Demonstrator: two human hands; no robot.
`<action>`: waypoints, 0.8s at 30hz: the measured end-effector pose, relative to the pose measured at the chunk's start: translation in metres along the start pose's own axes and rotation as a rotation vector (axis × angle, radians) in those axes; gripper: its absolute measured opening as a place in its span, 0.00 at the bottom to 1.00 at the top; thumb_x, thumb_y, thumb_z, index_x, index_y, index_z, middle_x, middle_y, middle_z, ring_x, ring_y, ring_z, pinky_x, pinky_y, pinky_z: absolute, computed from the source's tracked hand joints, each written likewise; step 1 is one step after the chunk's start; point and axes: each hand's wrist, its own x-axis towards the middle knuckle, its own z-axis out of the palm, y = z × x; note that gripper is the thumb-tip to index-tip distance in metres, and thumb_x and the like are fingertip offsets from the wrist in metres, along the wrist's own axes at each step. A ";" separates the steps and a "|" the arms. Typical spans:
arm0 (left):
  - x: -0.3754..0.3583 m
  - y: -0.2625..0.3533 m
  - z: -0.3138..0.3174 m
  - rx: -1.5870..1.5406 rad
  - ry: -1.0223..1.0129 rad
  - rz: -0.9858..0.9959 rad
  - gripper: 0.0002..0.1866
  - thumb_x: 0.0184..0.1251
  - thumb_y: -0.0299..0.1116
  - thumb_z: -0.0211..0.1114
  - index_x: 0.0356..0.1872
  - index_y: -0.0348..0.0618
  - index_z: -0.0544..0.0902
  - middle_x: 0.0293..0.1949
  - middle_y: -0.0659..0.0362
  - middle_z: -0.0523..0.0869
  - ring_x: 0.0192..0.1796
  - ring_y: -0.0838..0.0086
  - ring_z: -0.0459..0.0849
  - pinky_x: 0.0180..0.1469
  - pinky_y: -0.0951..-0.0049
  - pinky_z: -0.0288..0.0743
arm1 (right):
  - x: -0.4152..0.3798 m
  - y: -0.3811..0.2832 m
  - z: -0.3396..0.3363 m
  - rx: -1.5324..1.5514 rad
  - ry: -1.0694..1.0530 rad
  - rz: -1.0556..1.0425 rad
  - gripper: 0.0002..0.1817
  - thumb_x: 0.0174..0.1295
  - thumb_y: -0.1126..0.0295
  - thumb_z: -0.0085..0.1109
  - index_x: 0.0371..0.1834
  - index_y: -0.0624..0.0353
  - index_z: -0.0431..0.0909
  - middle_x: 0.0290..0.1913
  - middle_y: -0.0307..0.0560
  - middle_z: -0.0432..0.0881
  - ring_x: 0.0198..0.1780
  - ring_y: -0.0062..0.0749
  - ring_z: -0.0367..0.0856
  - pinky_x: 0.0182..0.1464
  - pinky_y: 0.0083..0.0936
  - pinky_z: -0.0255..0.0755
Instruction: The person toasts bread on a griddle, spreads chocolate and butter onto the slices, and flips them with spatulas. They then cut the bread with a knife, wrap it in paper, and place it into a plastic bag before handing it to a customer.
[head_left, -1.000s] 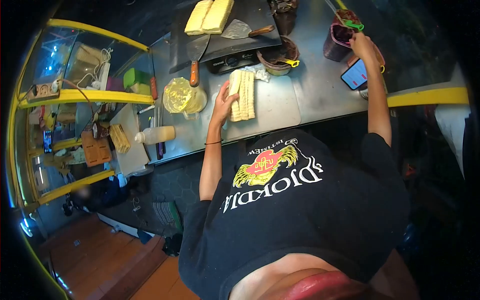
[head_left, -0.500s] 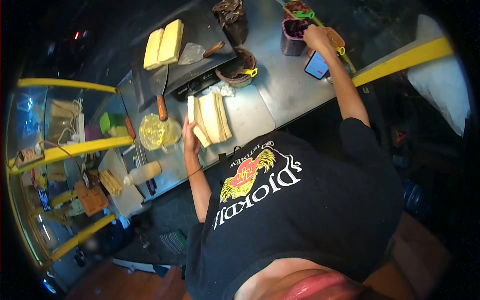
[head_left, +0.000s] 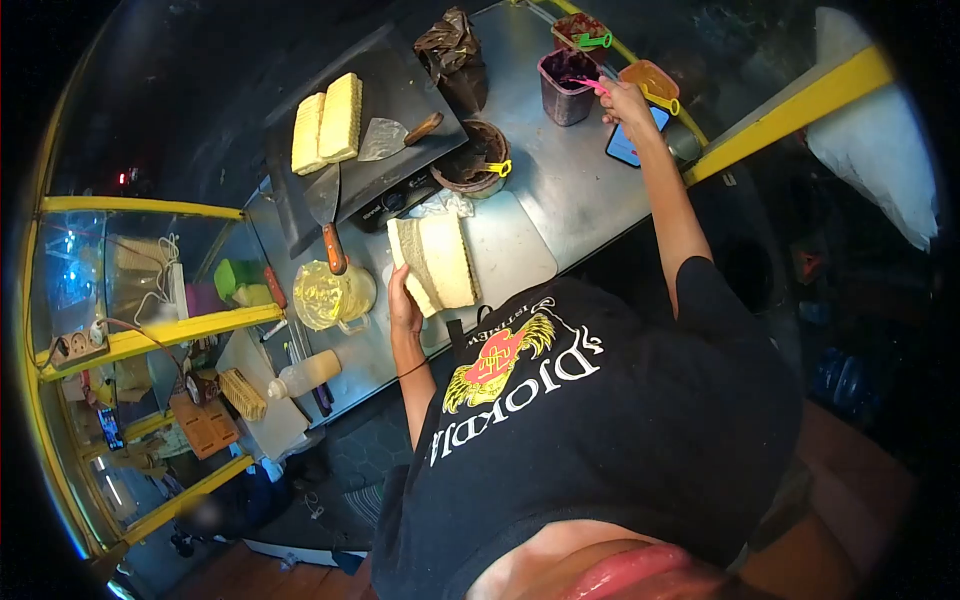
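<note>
We have one bread block [head_left: 450, 265] opened out over the pale board [head_left: 515, 235], at the near side of the metal surface [head_left: 570, 195]. No purple filling shows on its inner faces; a greyish strip there may be only shade. The cutting and opening look done, while the spreading and closing seem left. Two more blocks [head_left: 341, 118] lie side by side on the black griddle [head_left: 395, 80], far left, unopened as far as we can tell.

Our left hand [head_left: 404, 305] is curled around the bread's left edge, fingers beneath or behind it. Our right hand [head_left: 625, 105], far right, pinches a slim pink utensil [head_left: 592, 84], its tip at the squarish tub [head_left: 568, 105] of dark, glossy purple spread.

The bread looks soft and spongy, creamy yellow, with ridged sides and straight edges. A clear, round jug [head_left: 335, 297] smeared with yellow stands to its left; a bowl [head_left: 465, 172] coated in thick brown paste sits beyond it, beside the griddle.
</note>
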 end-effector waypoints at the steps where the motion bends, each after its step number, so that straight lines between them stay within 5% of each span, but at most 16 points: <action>1: 0.002 -0.003 -0.002 -0.012 0.018 0.000 0.23 0.73 0.45 0.54 0.61 0.40 0.74 0.54 0.56 0.83 0.54 0.66 0.83 0.58 0.64 0.77 | -0.005 0.001 0.002 -0.004 -0.011 0.002 0.15 0.73 0.57 0.52 0.36 0.58 0.75 0.17 0.26 0.63 0.13 0.13 0.55 0.21 0.20 0.65; 11: -0.009 -0.029 -0.016 -0.579 -0.056 -0.095 0.27 0.76 0.46 0.50 0.66 0.37 0.71 0.63 0.51 0.79 0.63 0.59 0.78 0.68 0.55 0.69 | -0.046 0.035 -0.003 0.260 -0.129 -0.230 0.15 0.71 0.56 0.57 0.35 0.56 0.78 0.16 0.26 0.60 0.15 0.11 0.55 0.22 0.19 0.63; 16: -0.016 -0.019 -0.020 -0.545 -0.118 -0.043 0.29 0.78 0.51 0.45 0.66 0.36 0.71 0.62 0.51 0.79 0.62 0.61 0.79 0.67 0.60 0.70 | -0.133 0.023 0.034 0.130 -0.256 -0.427 0.14 0.74 0.61 0.53 0.35 0.59 0.77 0.16 0.27 0.63 0.17 0.11 0.60 0.24 0.14 0.61; 22: 0.004 -0.035 -0.033 -0.688 -0.213 -0.086 0.29 0.79 0.50 0.44 0.67 0.37 0.70 0.62 0.49 0.79 0.63 0.60 0.79 0.67 0.59 0.71 | -0.208 0.084 0.096 -0.054 -0.459 -0.490 0.14 0.75 0.61 0.52 0.35 0.60 0.76 0.19 0.30 0.71 0.23 0.10 0.69 0.24 0.15 0.62; 24: 0.001 -0.032 -0.029 -0.724 -0.260 -0.094 0.28 0.79 0.49 0.44 0.66 0.37 0.71 0.63 0.49 0.79 0.63 0.59 0.79 0.67 0.58 0.70 | -0.216 0.107 0.124 -0.294 -0.476 -0.549 0.12 0.73 0.64 0.54 0.36 0.62 0.76 0.20 0.42 0.77 0.22 0.24 0.77 0.24 0.24 0.65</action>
